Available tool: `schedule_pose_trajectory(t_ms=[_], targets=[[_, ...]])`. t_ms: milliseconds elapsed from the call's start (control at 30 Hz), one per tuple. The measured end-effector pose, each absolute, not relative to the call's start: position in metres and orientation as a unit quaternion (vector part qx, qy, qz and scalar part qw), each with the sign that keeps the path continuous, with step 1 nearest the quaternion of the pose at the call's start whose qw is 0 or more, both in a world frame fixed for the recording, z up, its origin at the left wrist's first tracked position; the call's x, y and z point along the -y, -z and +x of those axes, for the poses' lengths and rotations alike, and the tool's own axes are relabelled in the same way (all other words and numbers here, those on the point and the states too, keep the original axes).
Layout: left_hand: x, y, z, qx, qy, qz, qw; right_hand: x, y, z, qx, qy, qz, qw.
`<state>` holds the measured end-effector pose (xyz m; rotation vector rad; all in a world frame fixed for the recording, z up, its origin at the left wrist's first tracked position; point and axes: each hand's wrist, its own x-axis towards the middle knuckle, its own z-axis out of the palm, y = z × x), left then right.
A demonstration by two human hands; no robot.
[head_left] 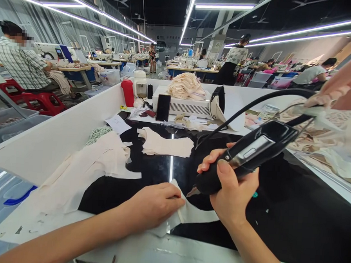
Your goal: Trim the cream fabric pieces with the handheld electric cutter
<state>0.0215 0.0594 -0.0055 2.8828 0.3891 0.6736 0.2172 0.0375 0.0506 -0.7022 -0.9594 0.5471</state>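
My right hand [234,189] is wrapped round a black corded hand tool [251,151] with a silver panel on its side. Its tip points down and left, close above a pale fabric piece [197,214]; whether they touch I cannot tell. With fingers pinched together, my left hand [160,205] holds the raised edge of that fabric piece at the front of the black work surface [283,215]. Farther back lies a small stack of cream cut pieces [167,143]. A larger heap of pale cut fabric [82,166] spreads over the left side.
A white vented box [188,106] carrying bundled fabric [186,86] stands at the back, beside a phone [163,107] and a red bottle [127,93]. White side walls [45,140] edge the table. The tool's black cable [250,104] arches right. Other people sit and stand beyond.
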Motion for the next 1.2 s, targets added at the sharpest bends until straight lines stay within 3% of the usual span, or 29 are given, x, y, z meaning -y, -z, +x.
schedule_pose_trajectory(t_ms=[833, 1200], targets=[[-0.058, 0.012, 0.018, -0.138, -0.219, 0.964, 0.059, -0.027, -0.046, 0.219, 0.447, -0.252, -0.343, 0.787], [-0.052, -0.01, 0.025, -0.128, -0.234, 0.96, 0.085, -0.012, -0.062, 0.242, 0.418, -0.222, -0.351, 0.808]])
